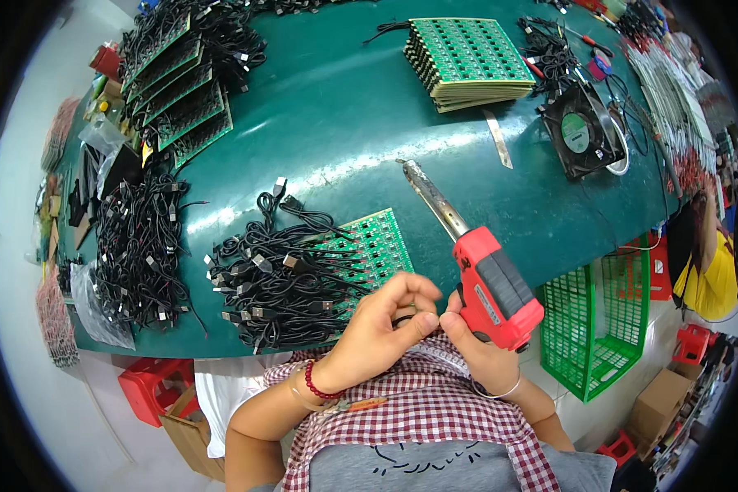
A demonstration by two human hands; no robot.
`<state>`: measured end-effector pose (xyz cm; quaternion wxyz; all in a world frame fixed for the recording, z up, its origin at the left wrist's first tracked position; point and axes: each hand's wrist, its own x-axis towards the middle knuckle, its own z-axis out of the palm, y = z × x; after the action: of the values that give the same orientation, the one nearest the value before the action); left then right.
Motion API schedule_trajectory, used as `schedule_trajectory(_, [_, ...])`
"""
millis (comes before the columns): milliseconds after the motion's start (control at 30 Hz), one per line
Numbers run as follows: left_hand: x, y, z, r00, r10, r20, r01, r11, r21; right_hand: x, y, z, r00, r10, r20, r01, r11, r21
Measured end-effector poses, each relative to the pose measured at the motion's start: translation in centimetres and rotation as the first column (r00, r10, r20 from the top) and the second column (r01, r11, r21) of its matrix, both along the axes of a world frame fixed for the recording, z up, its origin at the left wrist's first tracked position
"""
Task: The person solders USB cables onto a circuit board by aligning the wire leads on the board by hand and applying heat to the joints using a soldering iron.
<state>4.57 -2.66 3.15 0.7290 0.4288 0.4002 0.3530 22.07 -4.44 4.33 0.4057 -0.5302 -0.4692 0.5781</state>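
Note:
A red soldering gun [494, 289] with a black grip panel and a long metal barrel is in my right hand [490, 361], its tip up and to the left over the table. My left hand [385, 328] is closed in a pinch, a short stretch of black cable [403, 318] showing between its fingers. Both thumbs come close together at the table's front edge. Just beyond my left hand lies a green circuit board panel [381, 242], its left part covered by a heap of black USB cables [275, 283].
More black cables [139, 254] lie at the left, below overlapping boards with cables [180, 107]. A stack of green panels [467, 61] stands at the back, with a metal strip [497, 139] before it. A black fan [578, 131] is at the right. A green crate [570, 332] stands below the table.

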Motion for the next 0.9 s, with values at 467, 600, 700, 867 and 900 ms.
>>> schedule_trajectory(467, [-3.2, 4.5, 3.1, 0.435, 0.429, -0.792, 0.352, 0.728, 0.588, -1.2, 0.8, -0.1, 0.968, -0.24, 0.066, 0.235, 0.969, 0.077])
schedule_trajectory(600, [-5.2, 9.5, 0.4, 0.684, 0.254, -0.684, 0.279, 0.775, 0.567, 1.0, 1.1, 1.0, 0.956, -0.288, 0.051, 0.287, 0.958, 0.018])
schedule_trajectory(700, [-5.1, 10.1, -0.6, 0.641, 0.256, -0.724, 0.334, 0.755, 0.563, 2.8, 0.3, 0.2, 0.957, -0.289, 0.038, 0.288, 0.957, 0.014])
schedule_trajectory(867, [-5.0, 10.3, -1.8, 0.615, 0.255, -0.746, 0.348, 0.762, 0.547, 4.6, -1.4, -1.2, 0.96, -0.279, 0.002, 0.279, 0.96, -0.02])
schedule_trajectory(900, [-5.0, 10.3, -1.8, 0.614, 0.251, -0.748, 0.349, 0.764, 0.543, 4.8, -1.5, -1.3, 0.959, -0.281, -0.039, 0.279, 0.959, -0.038])
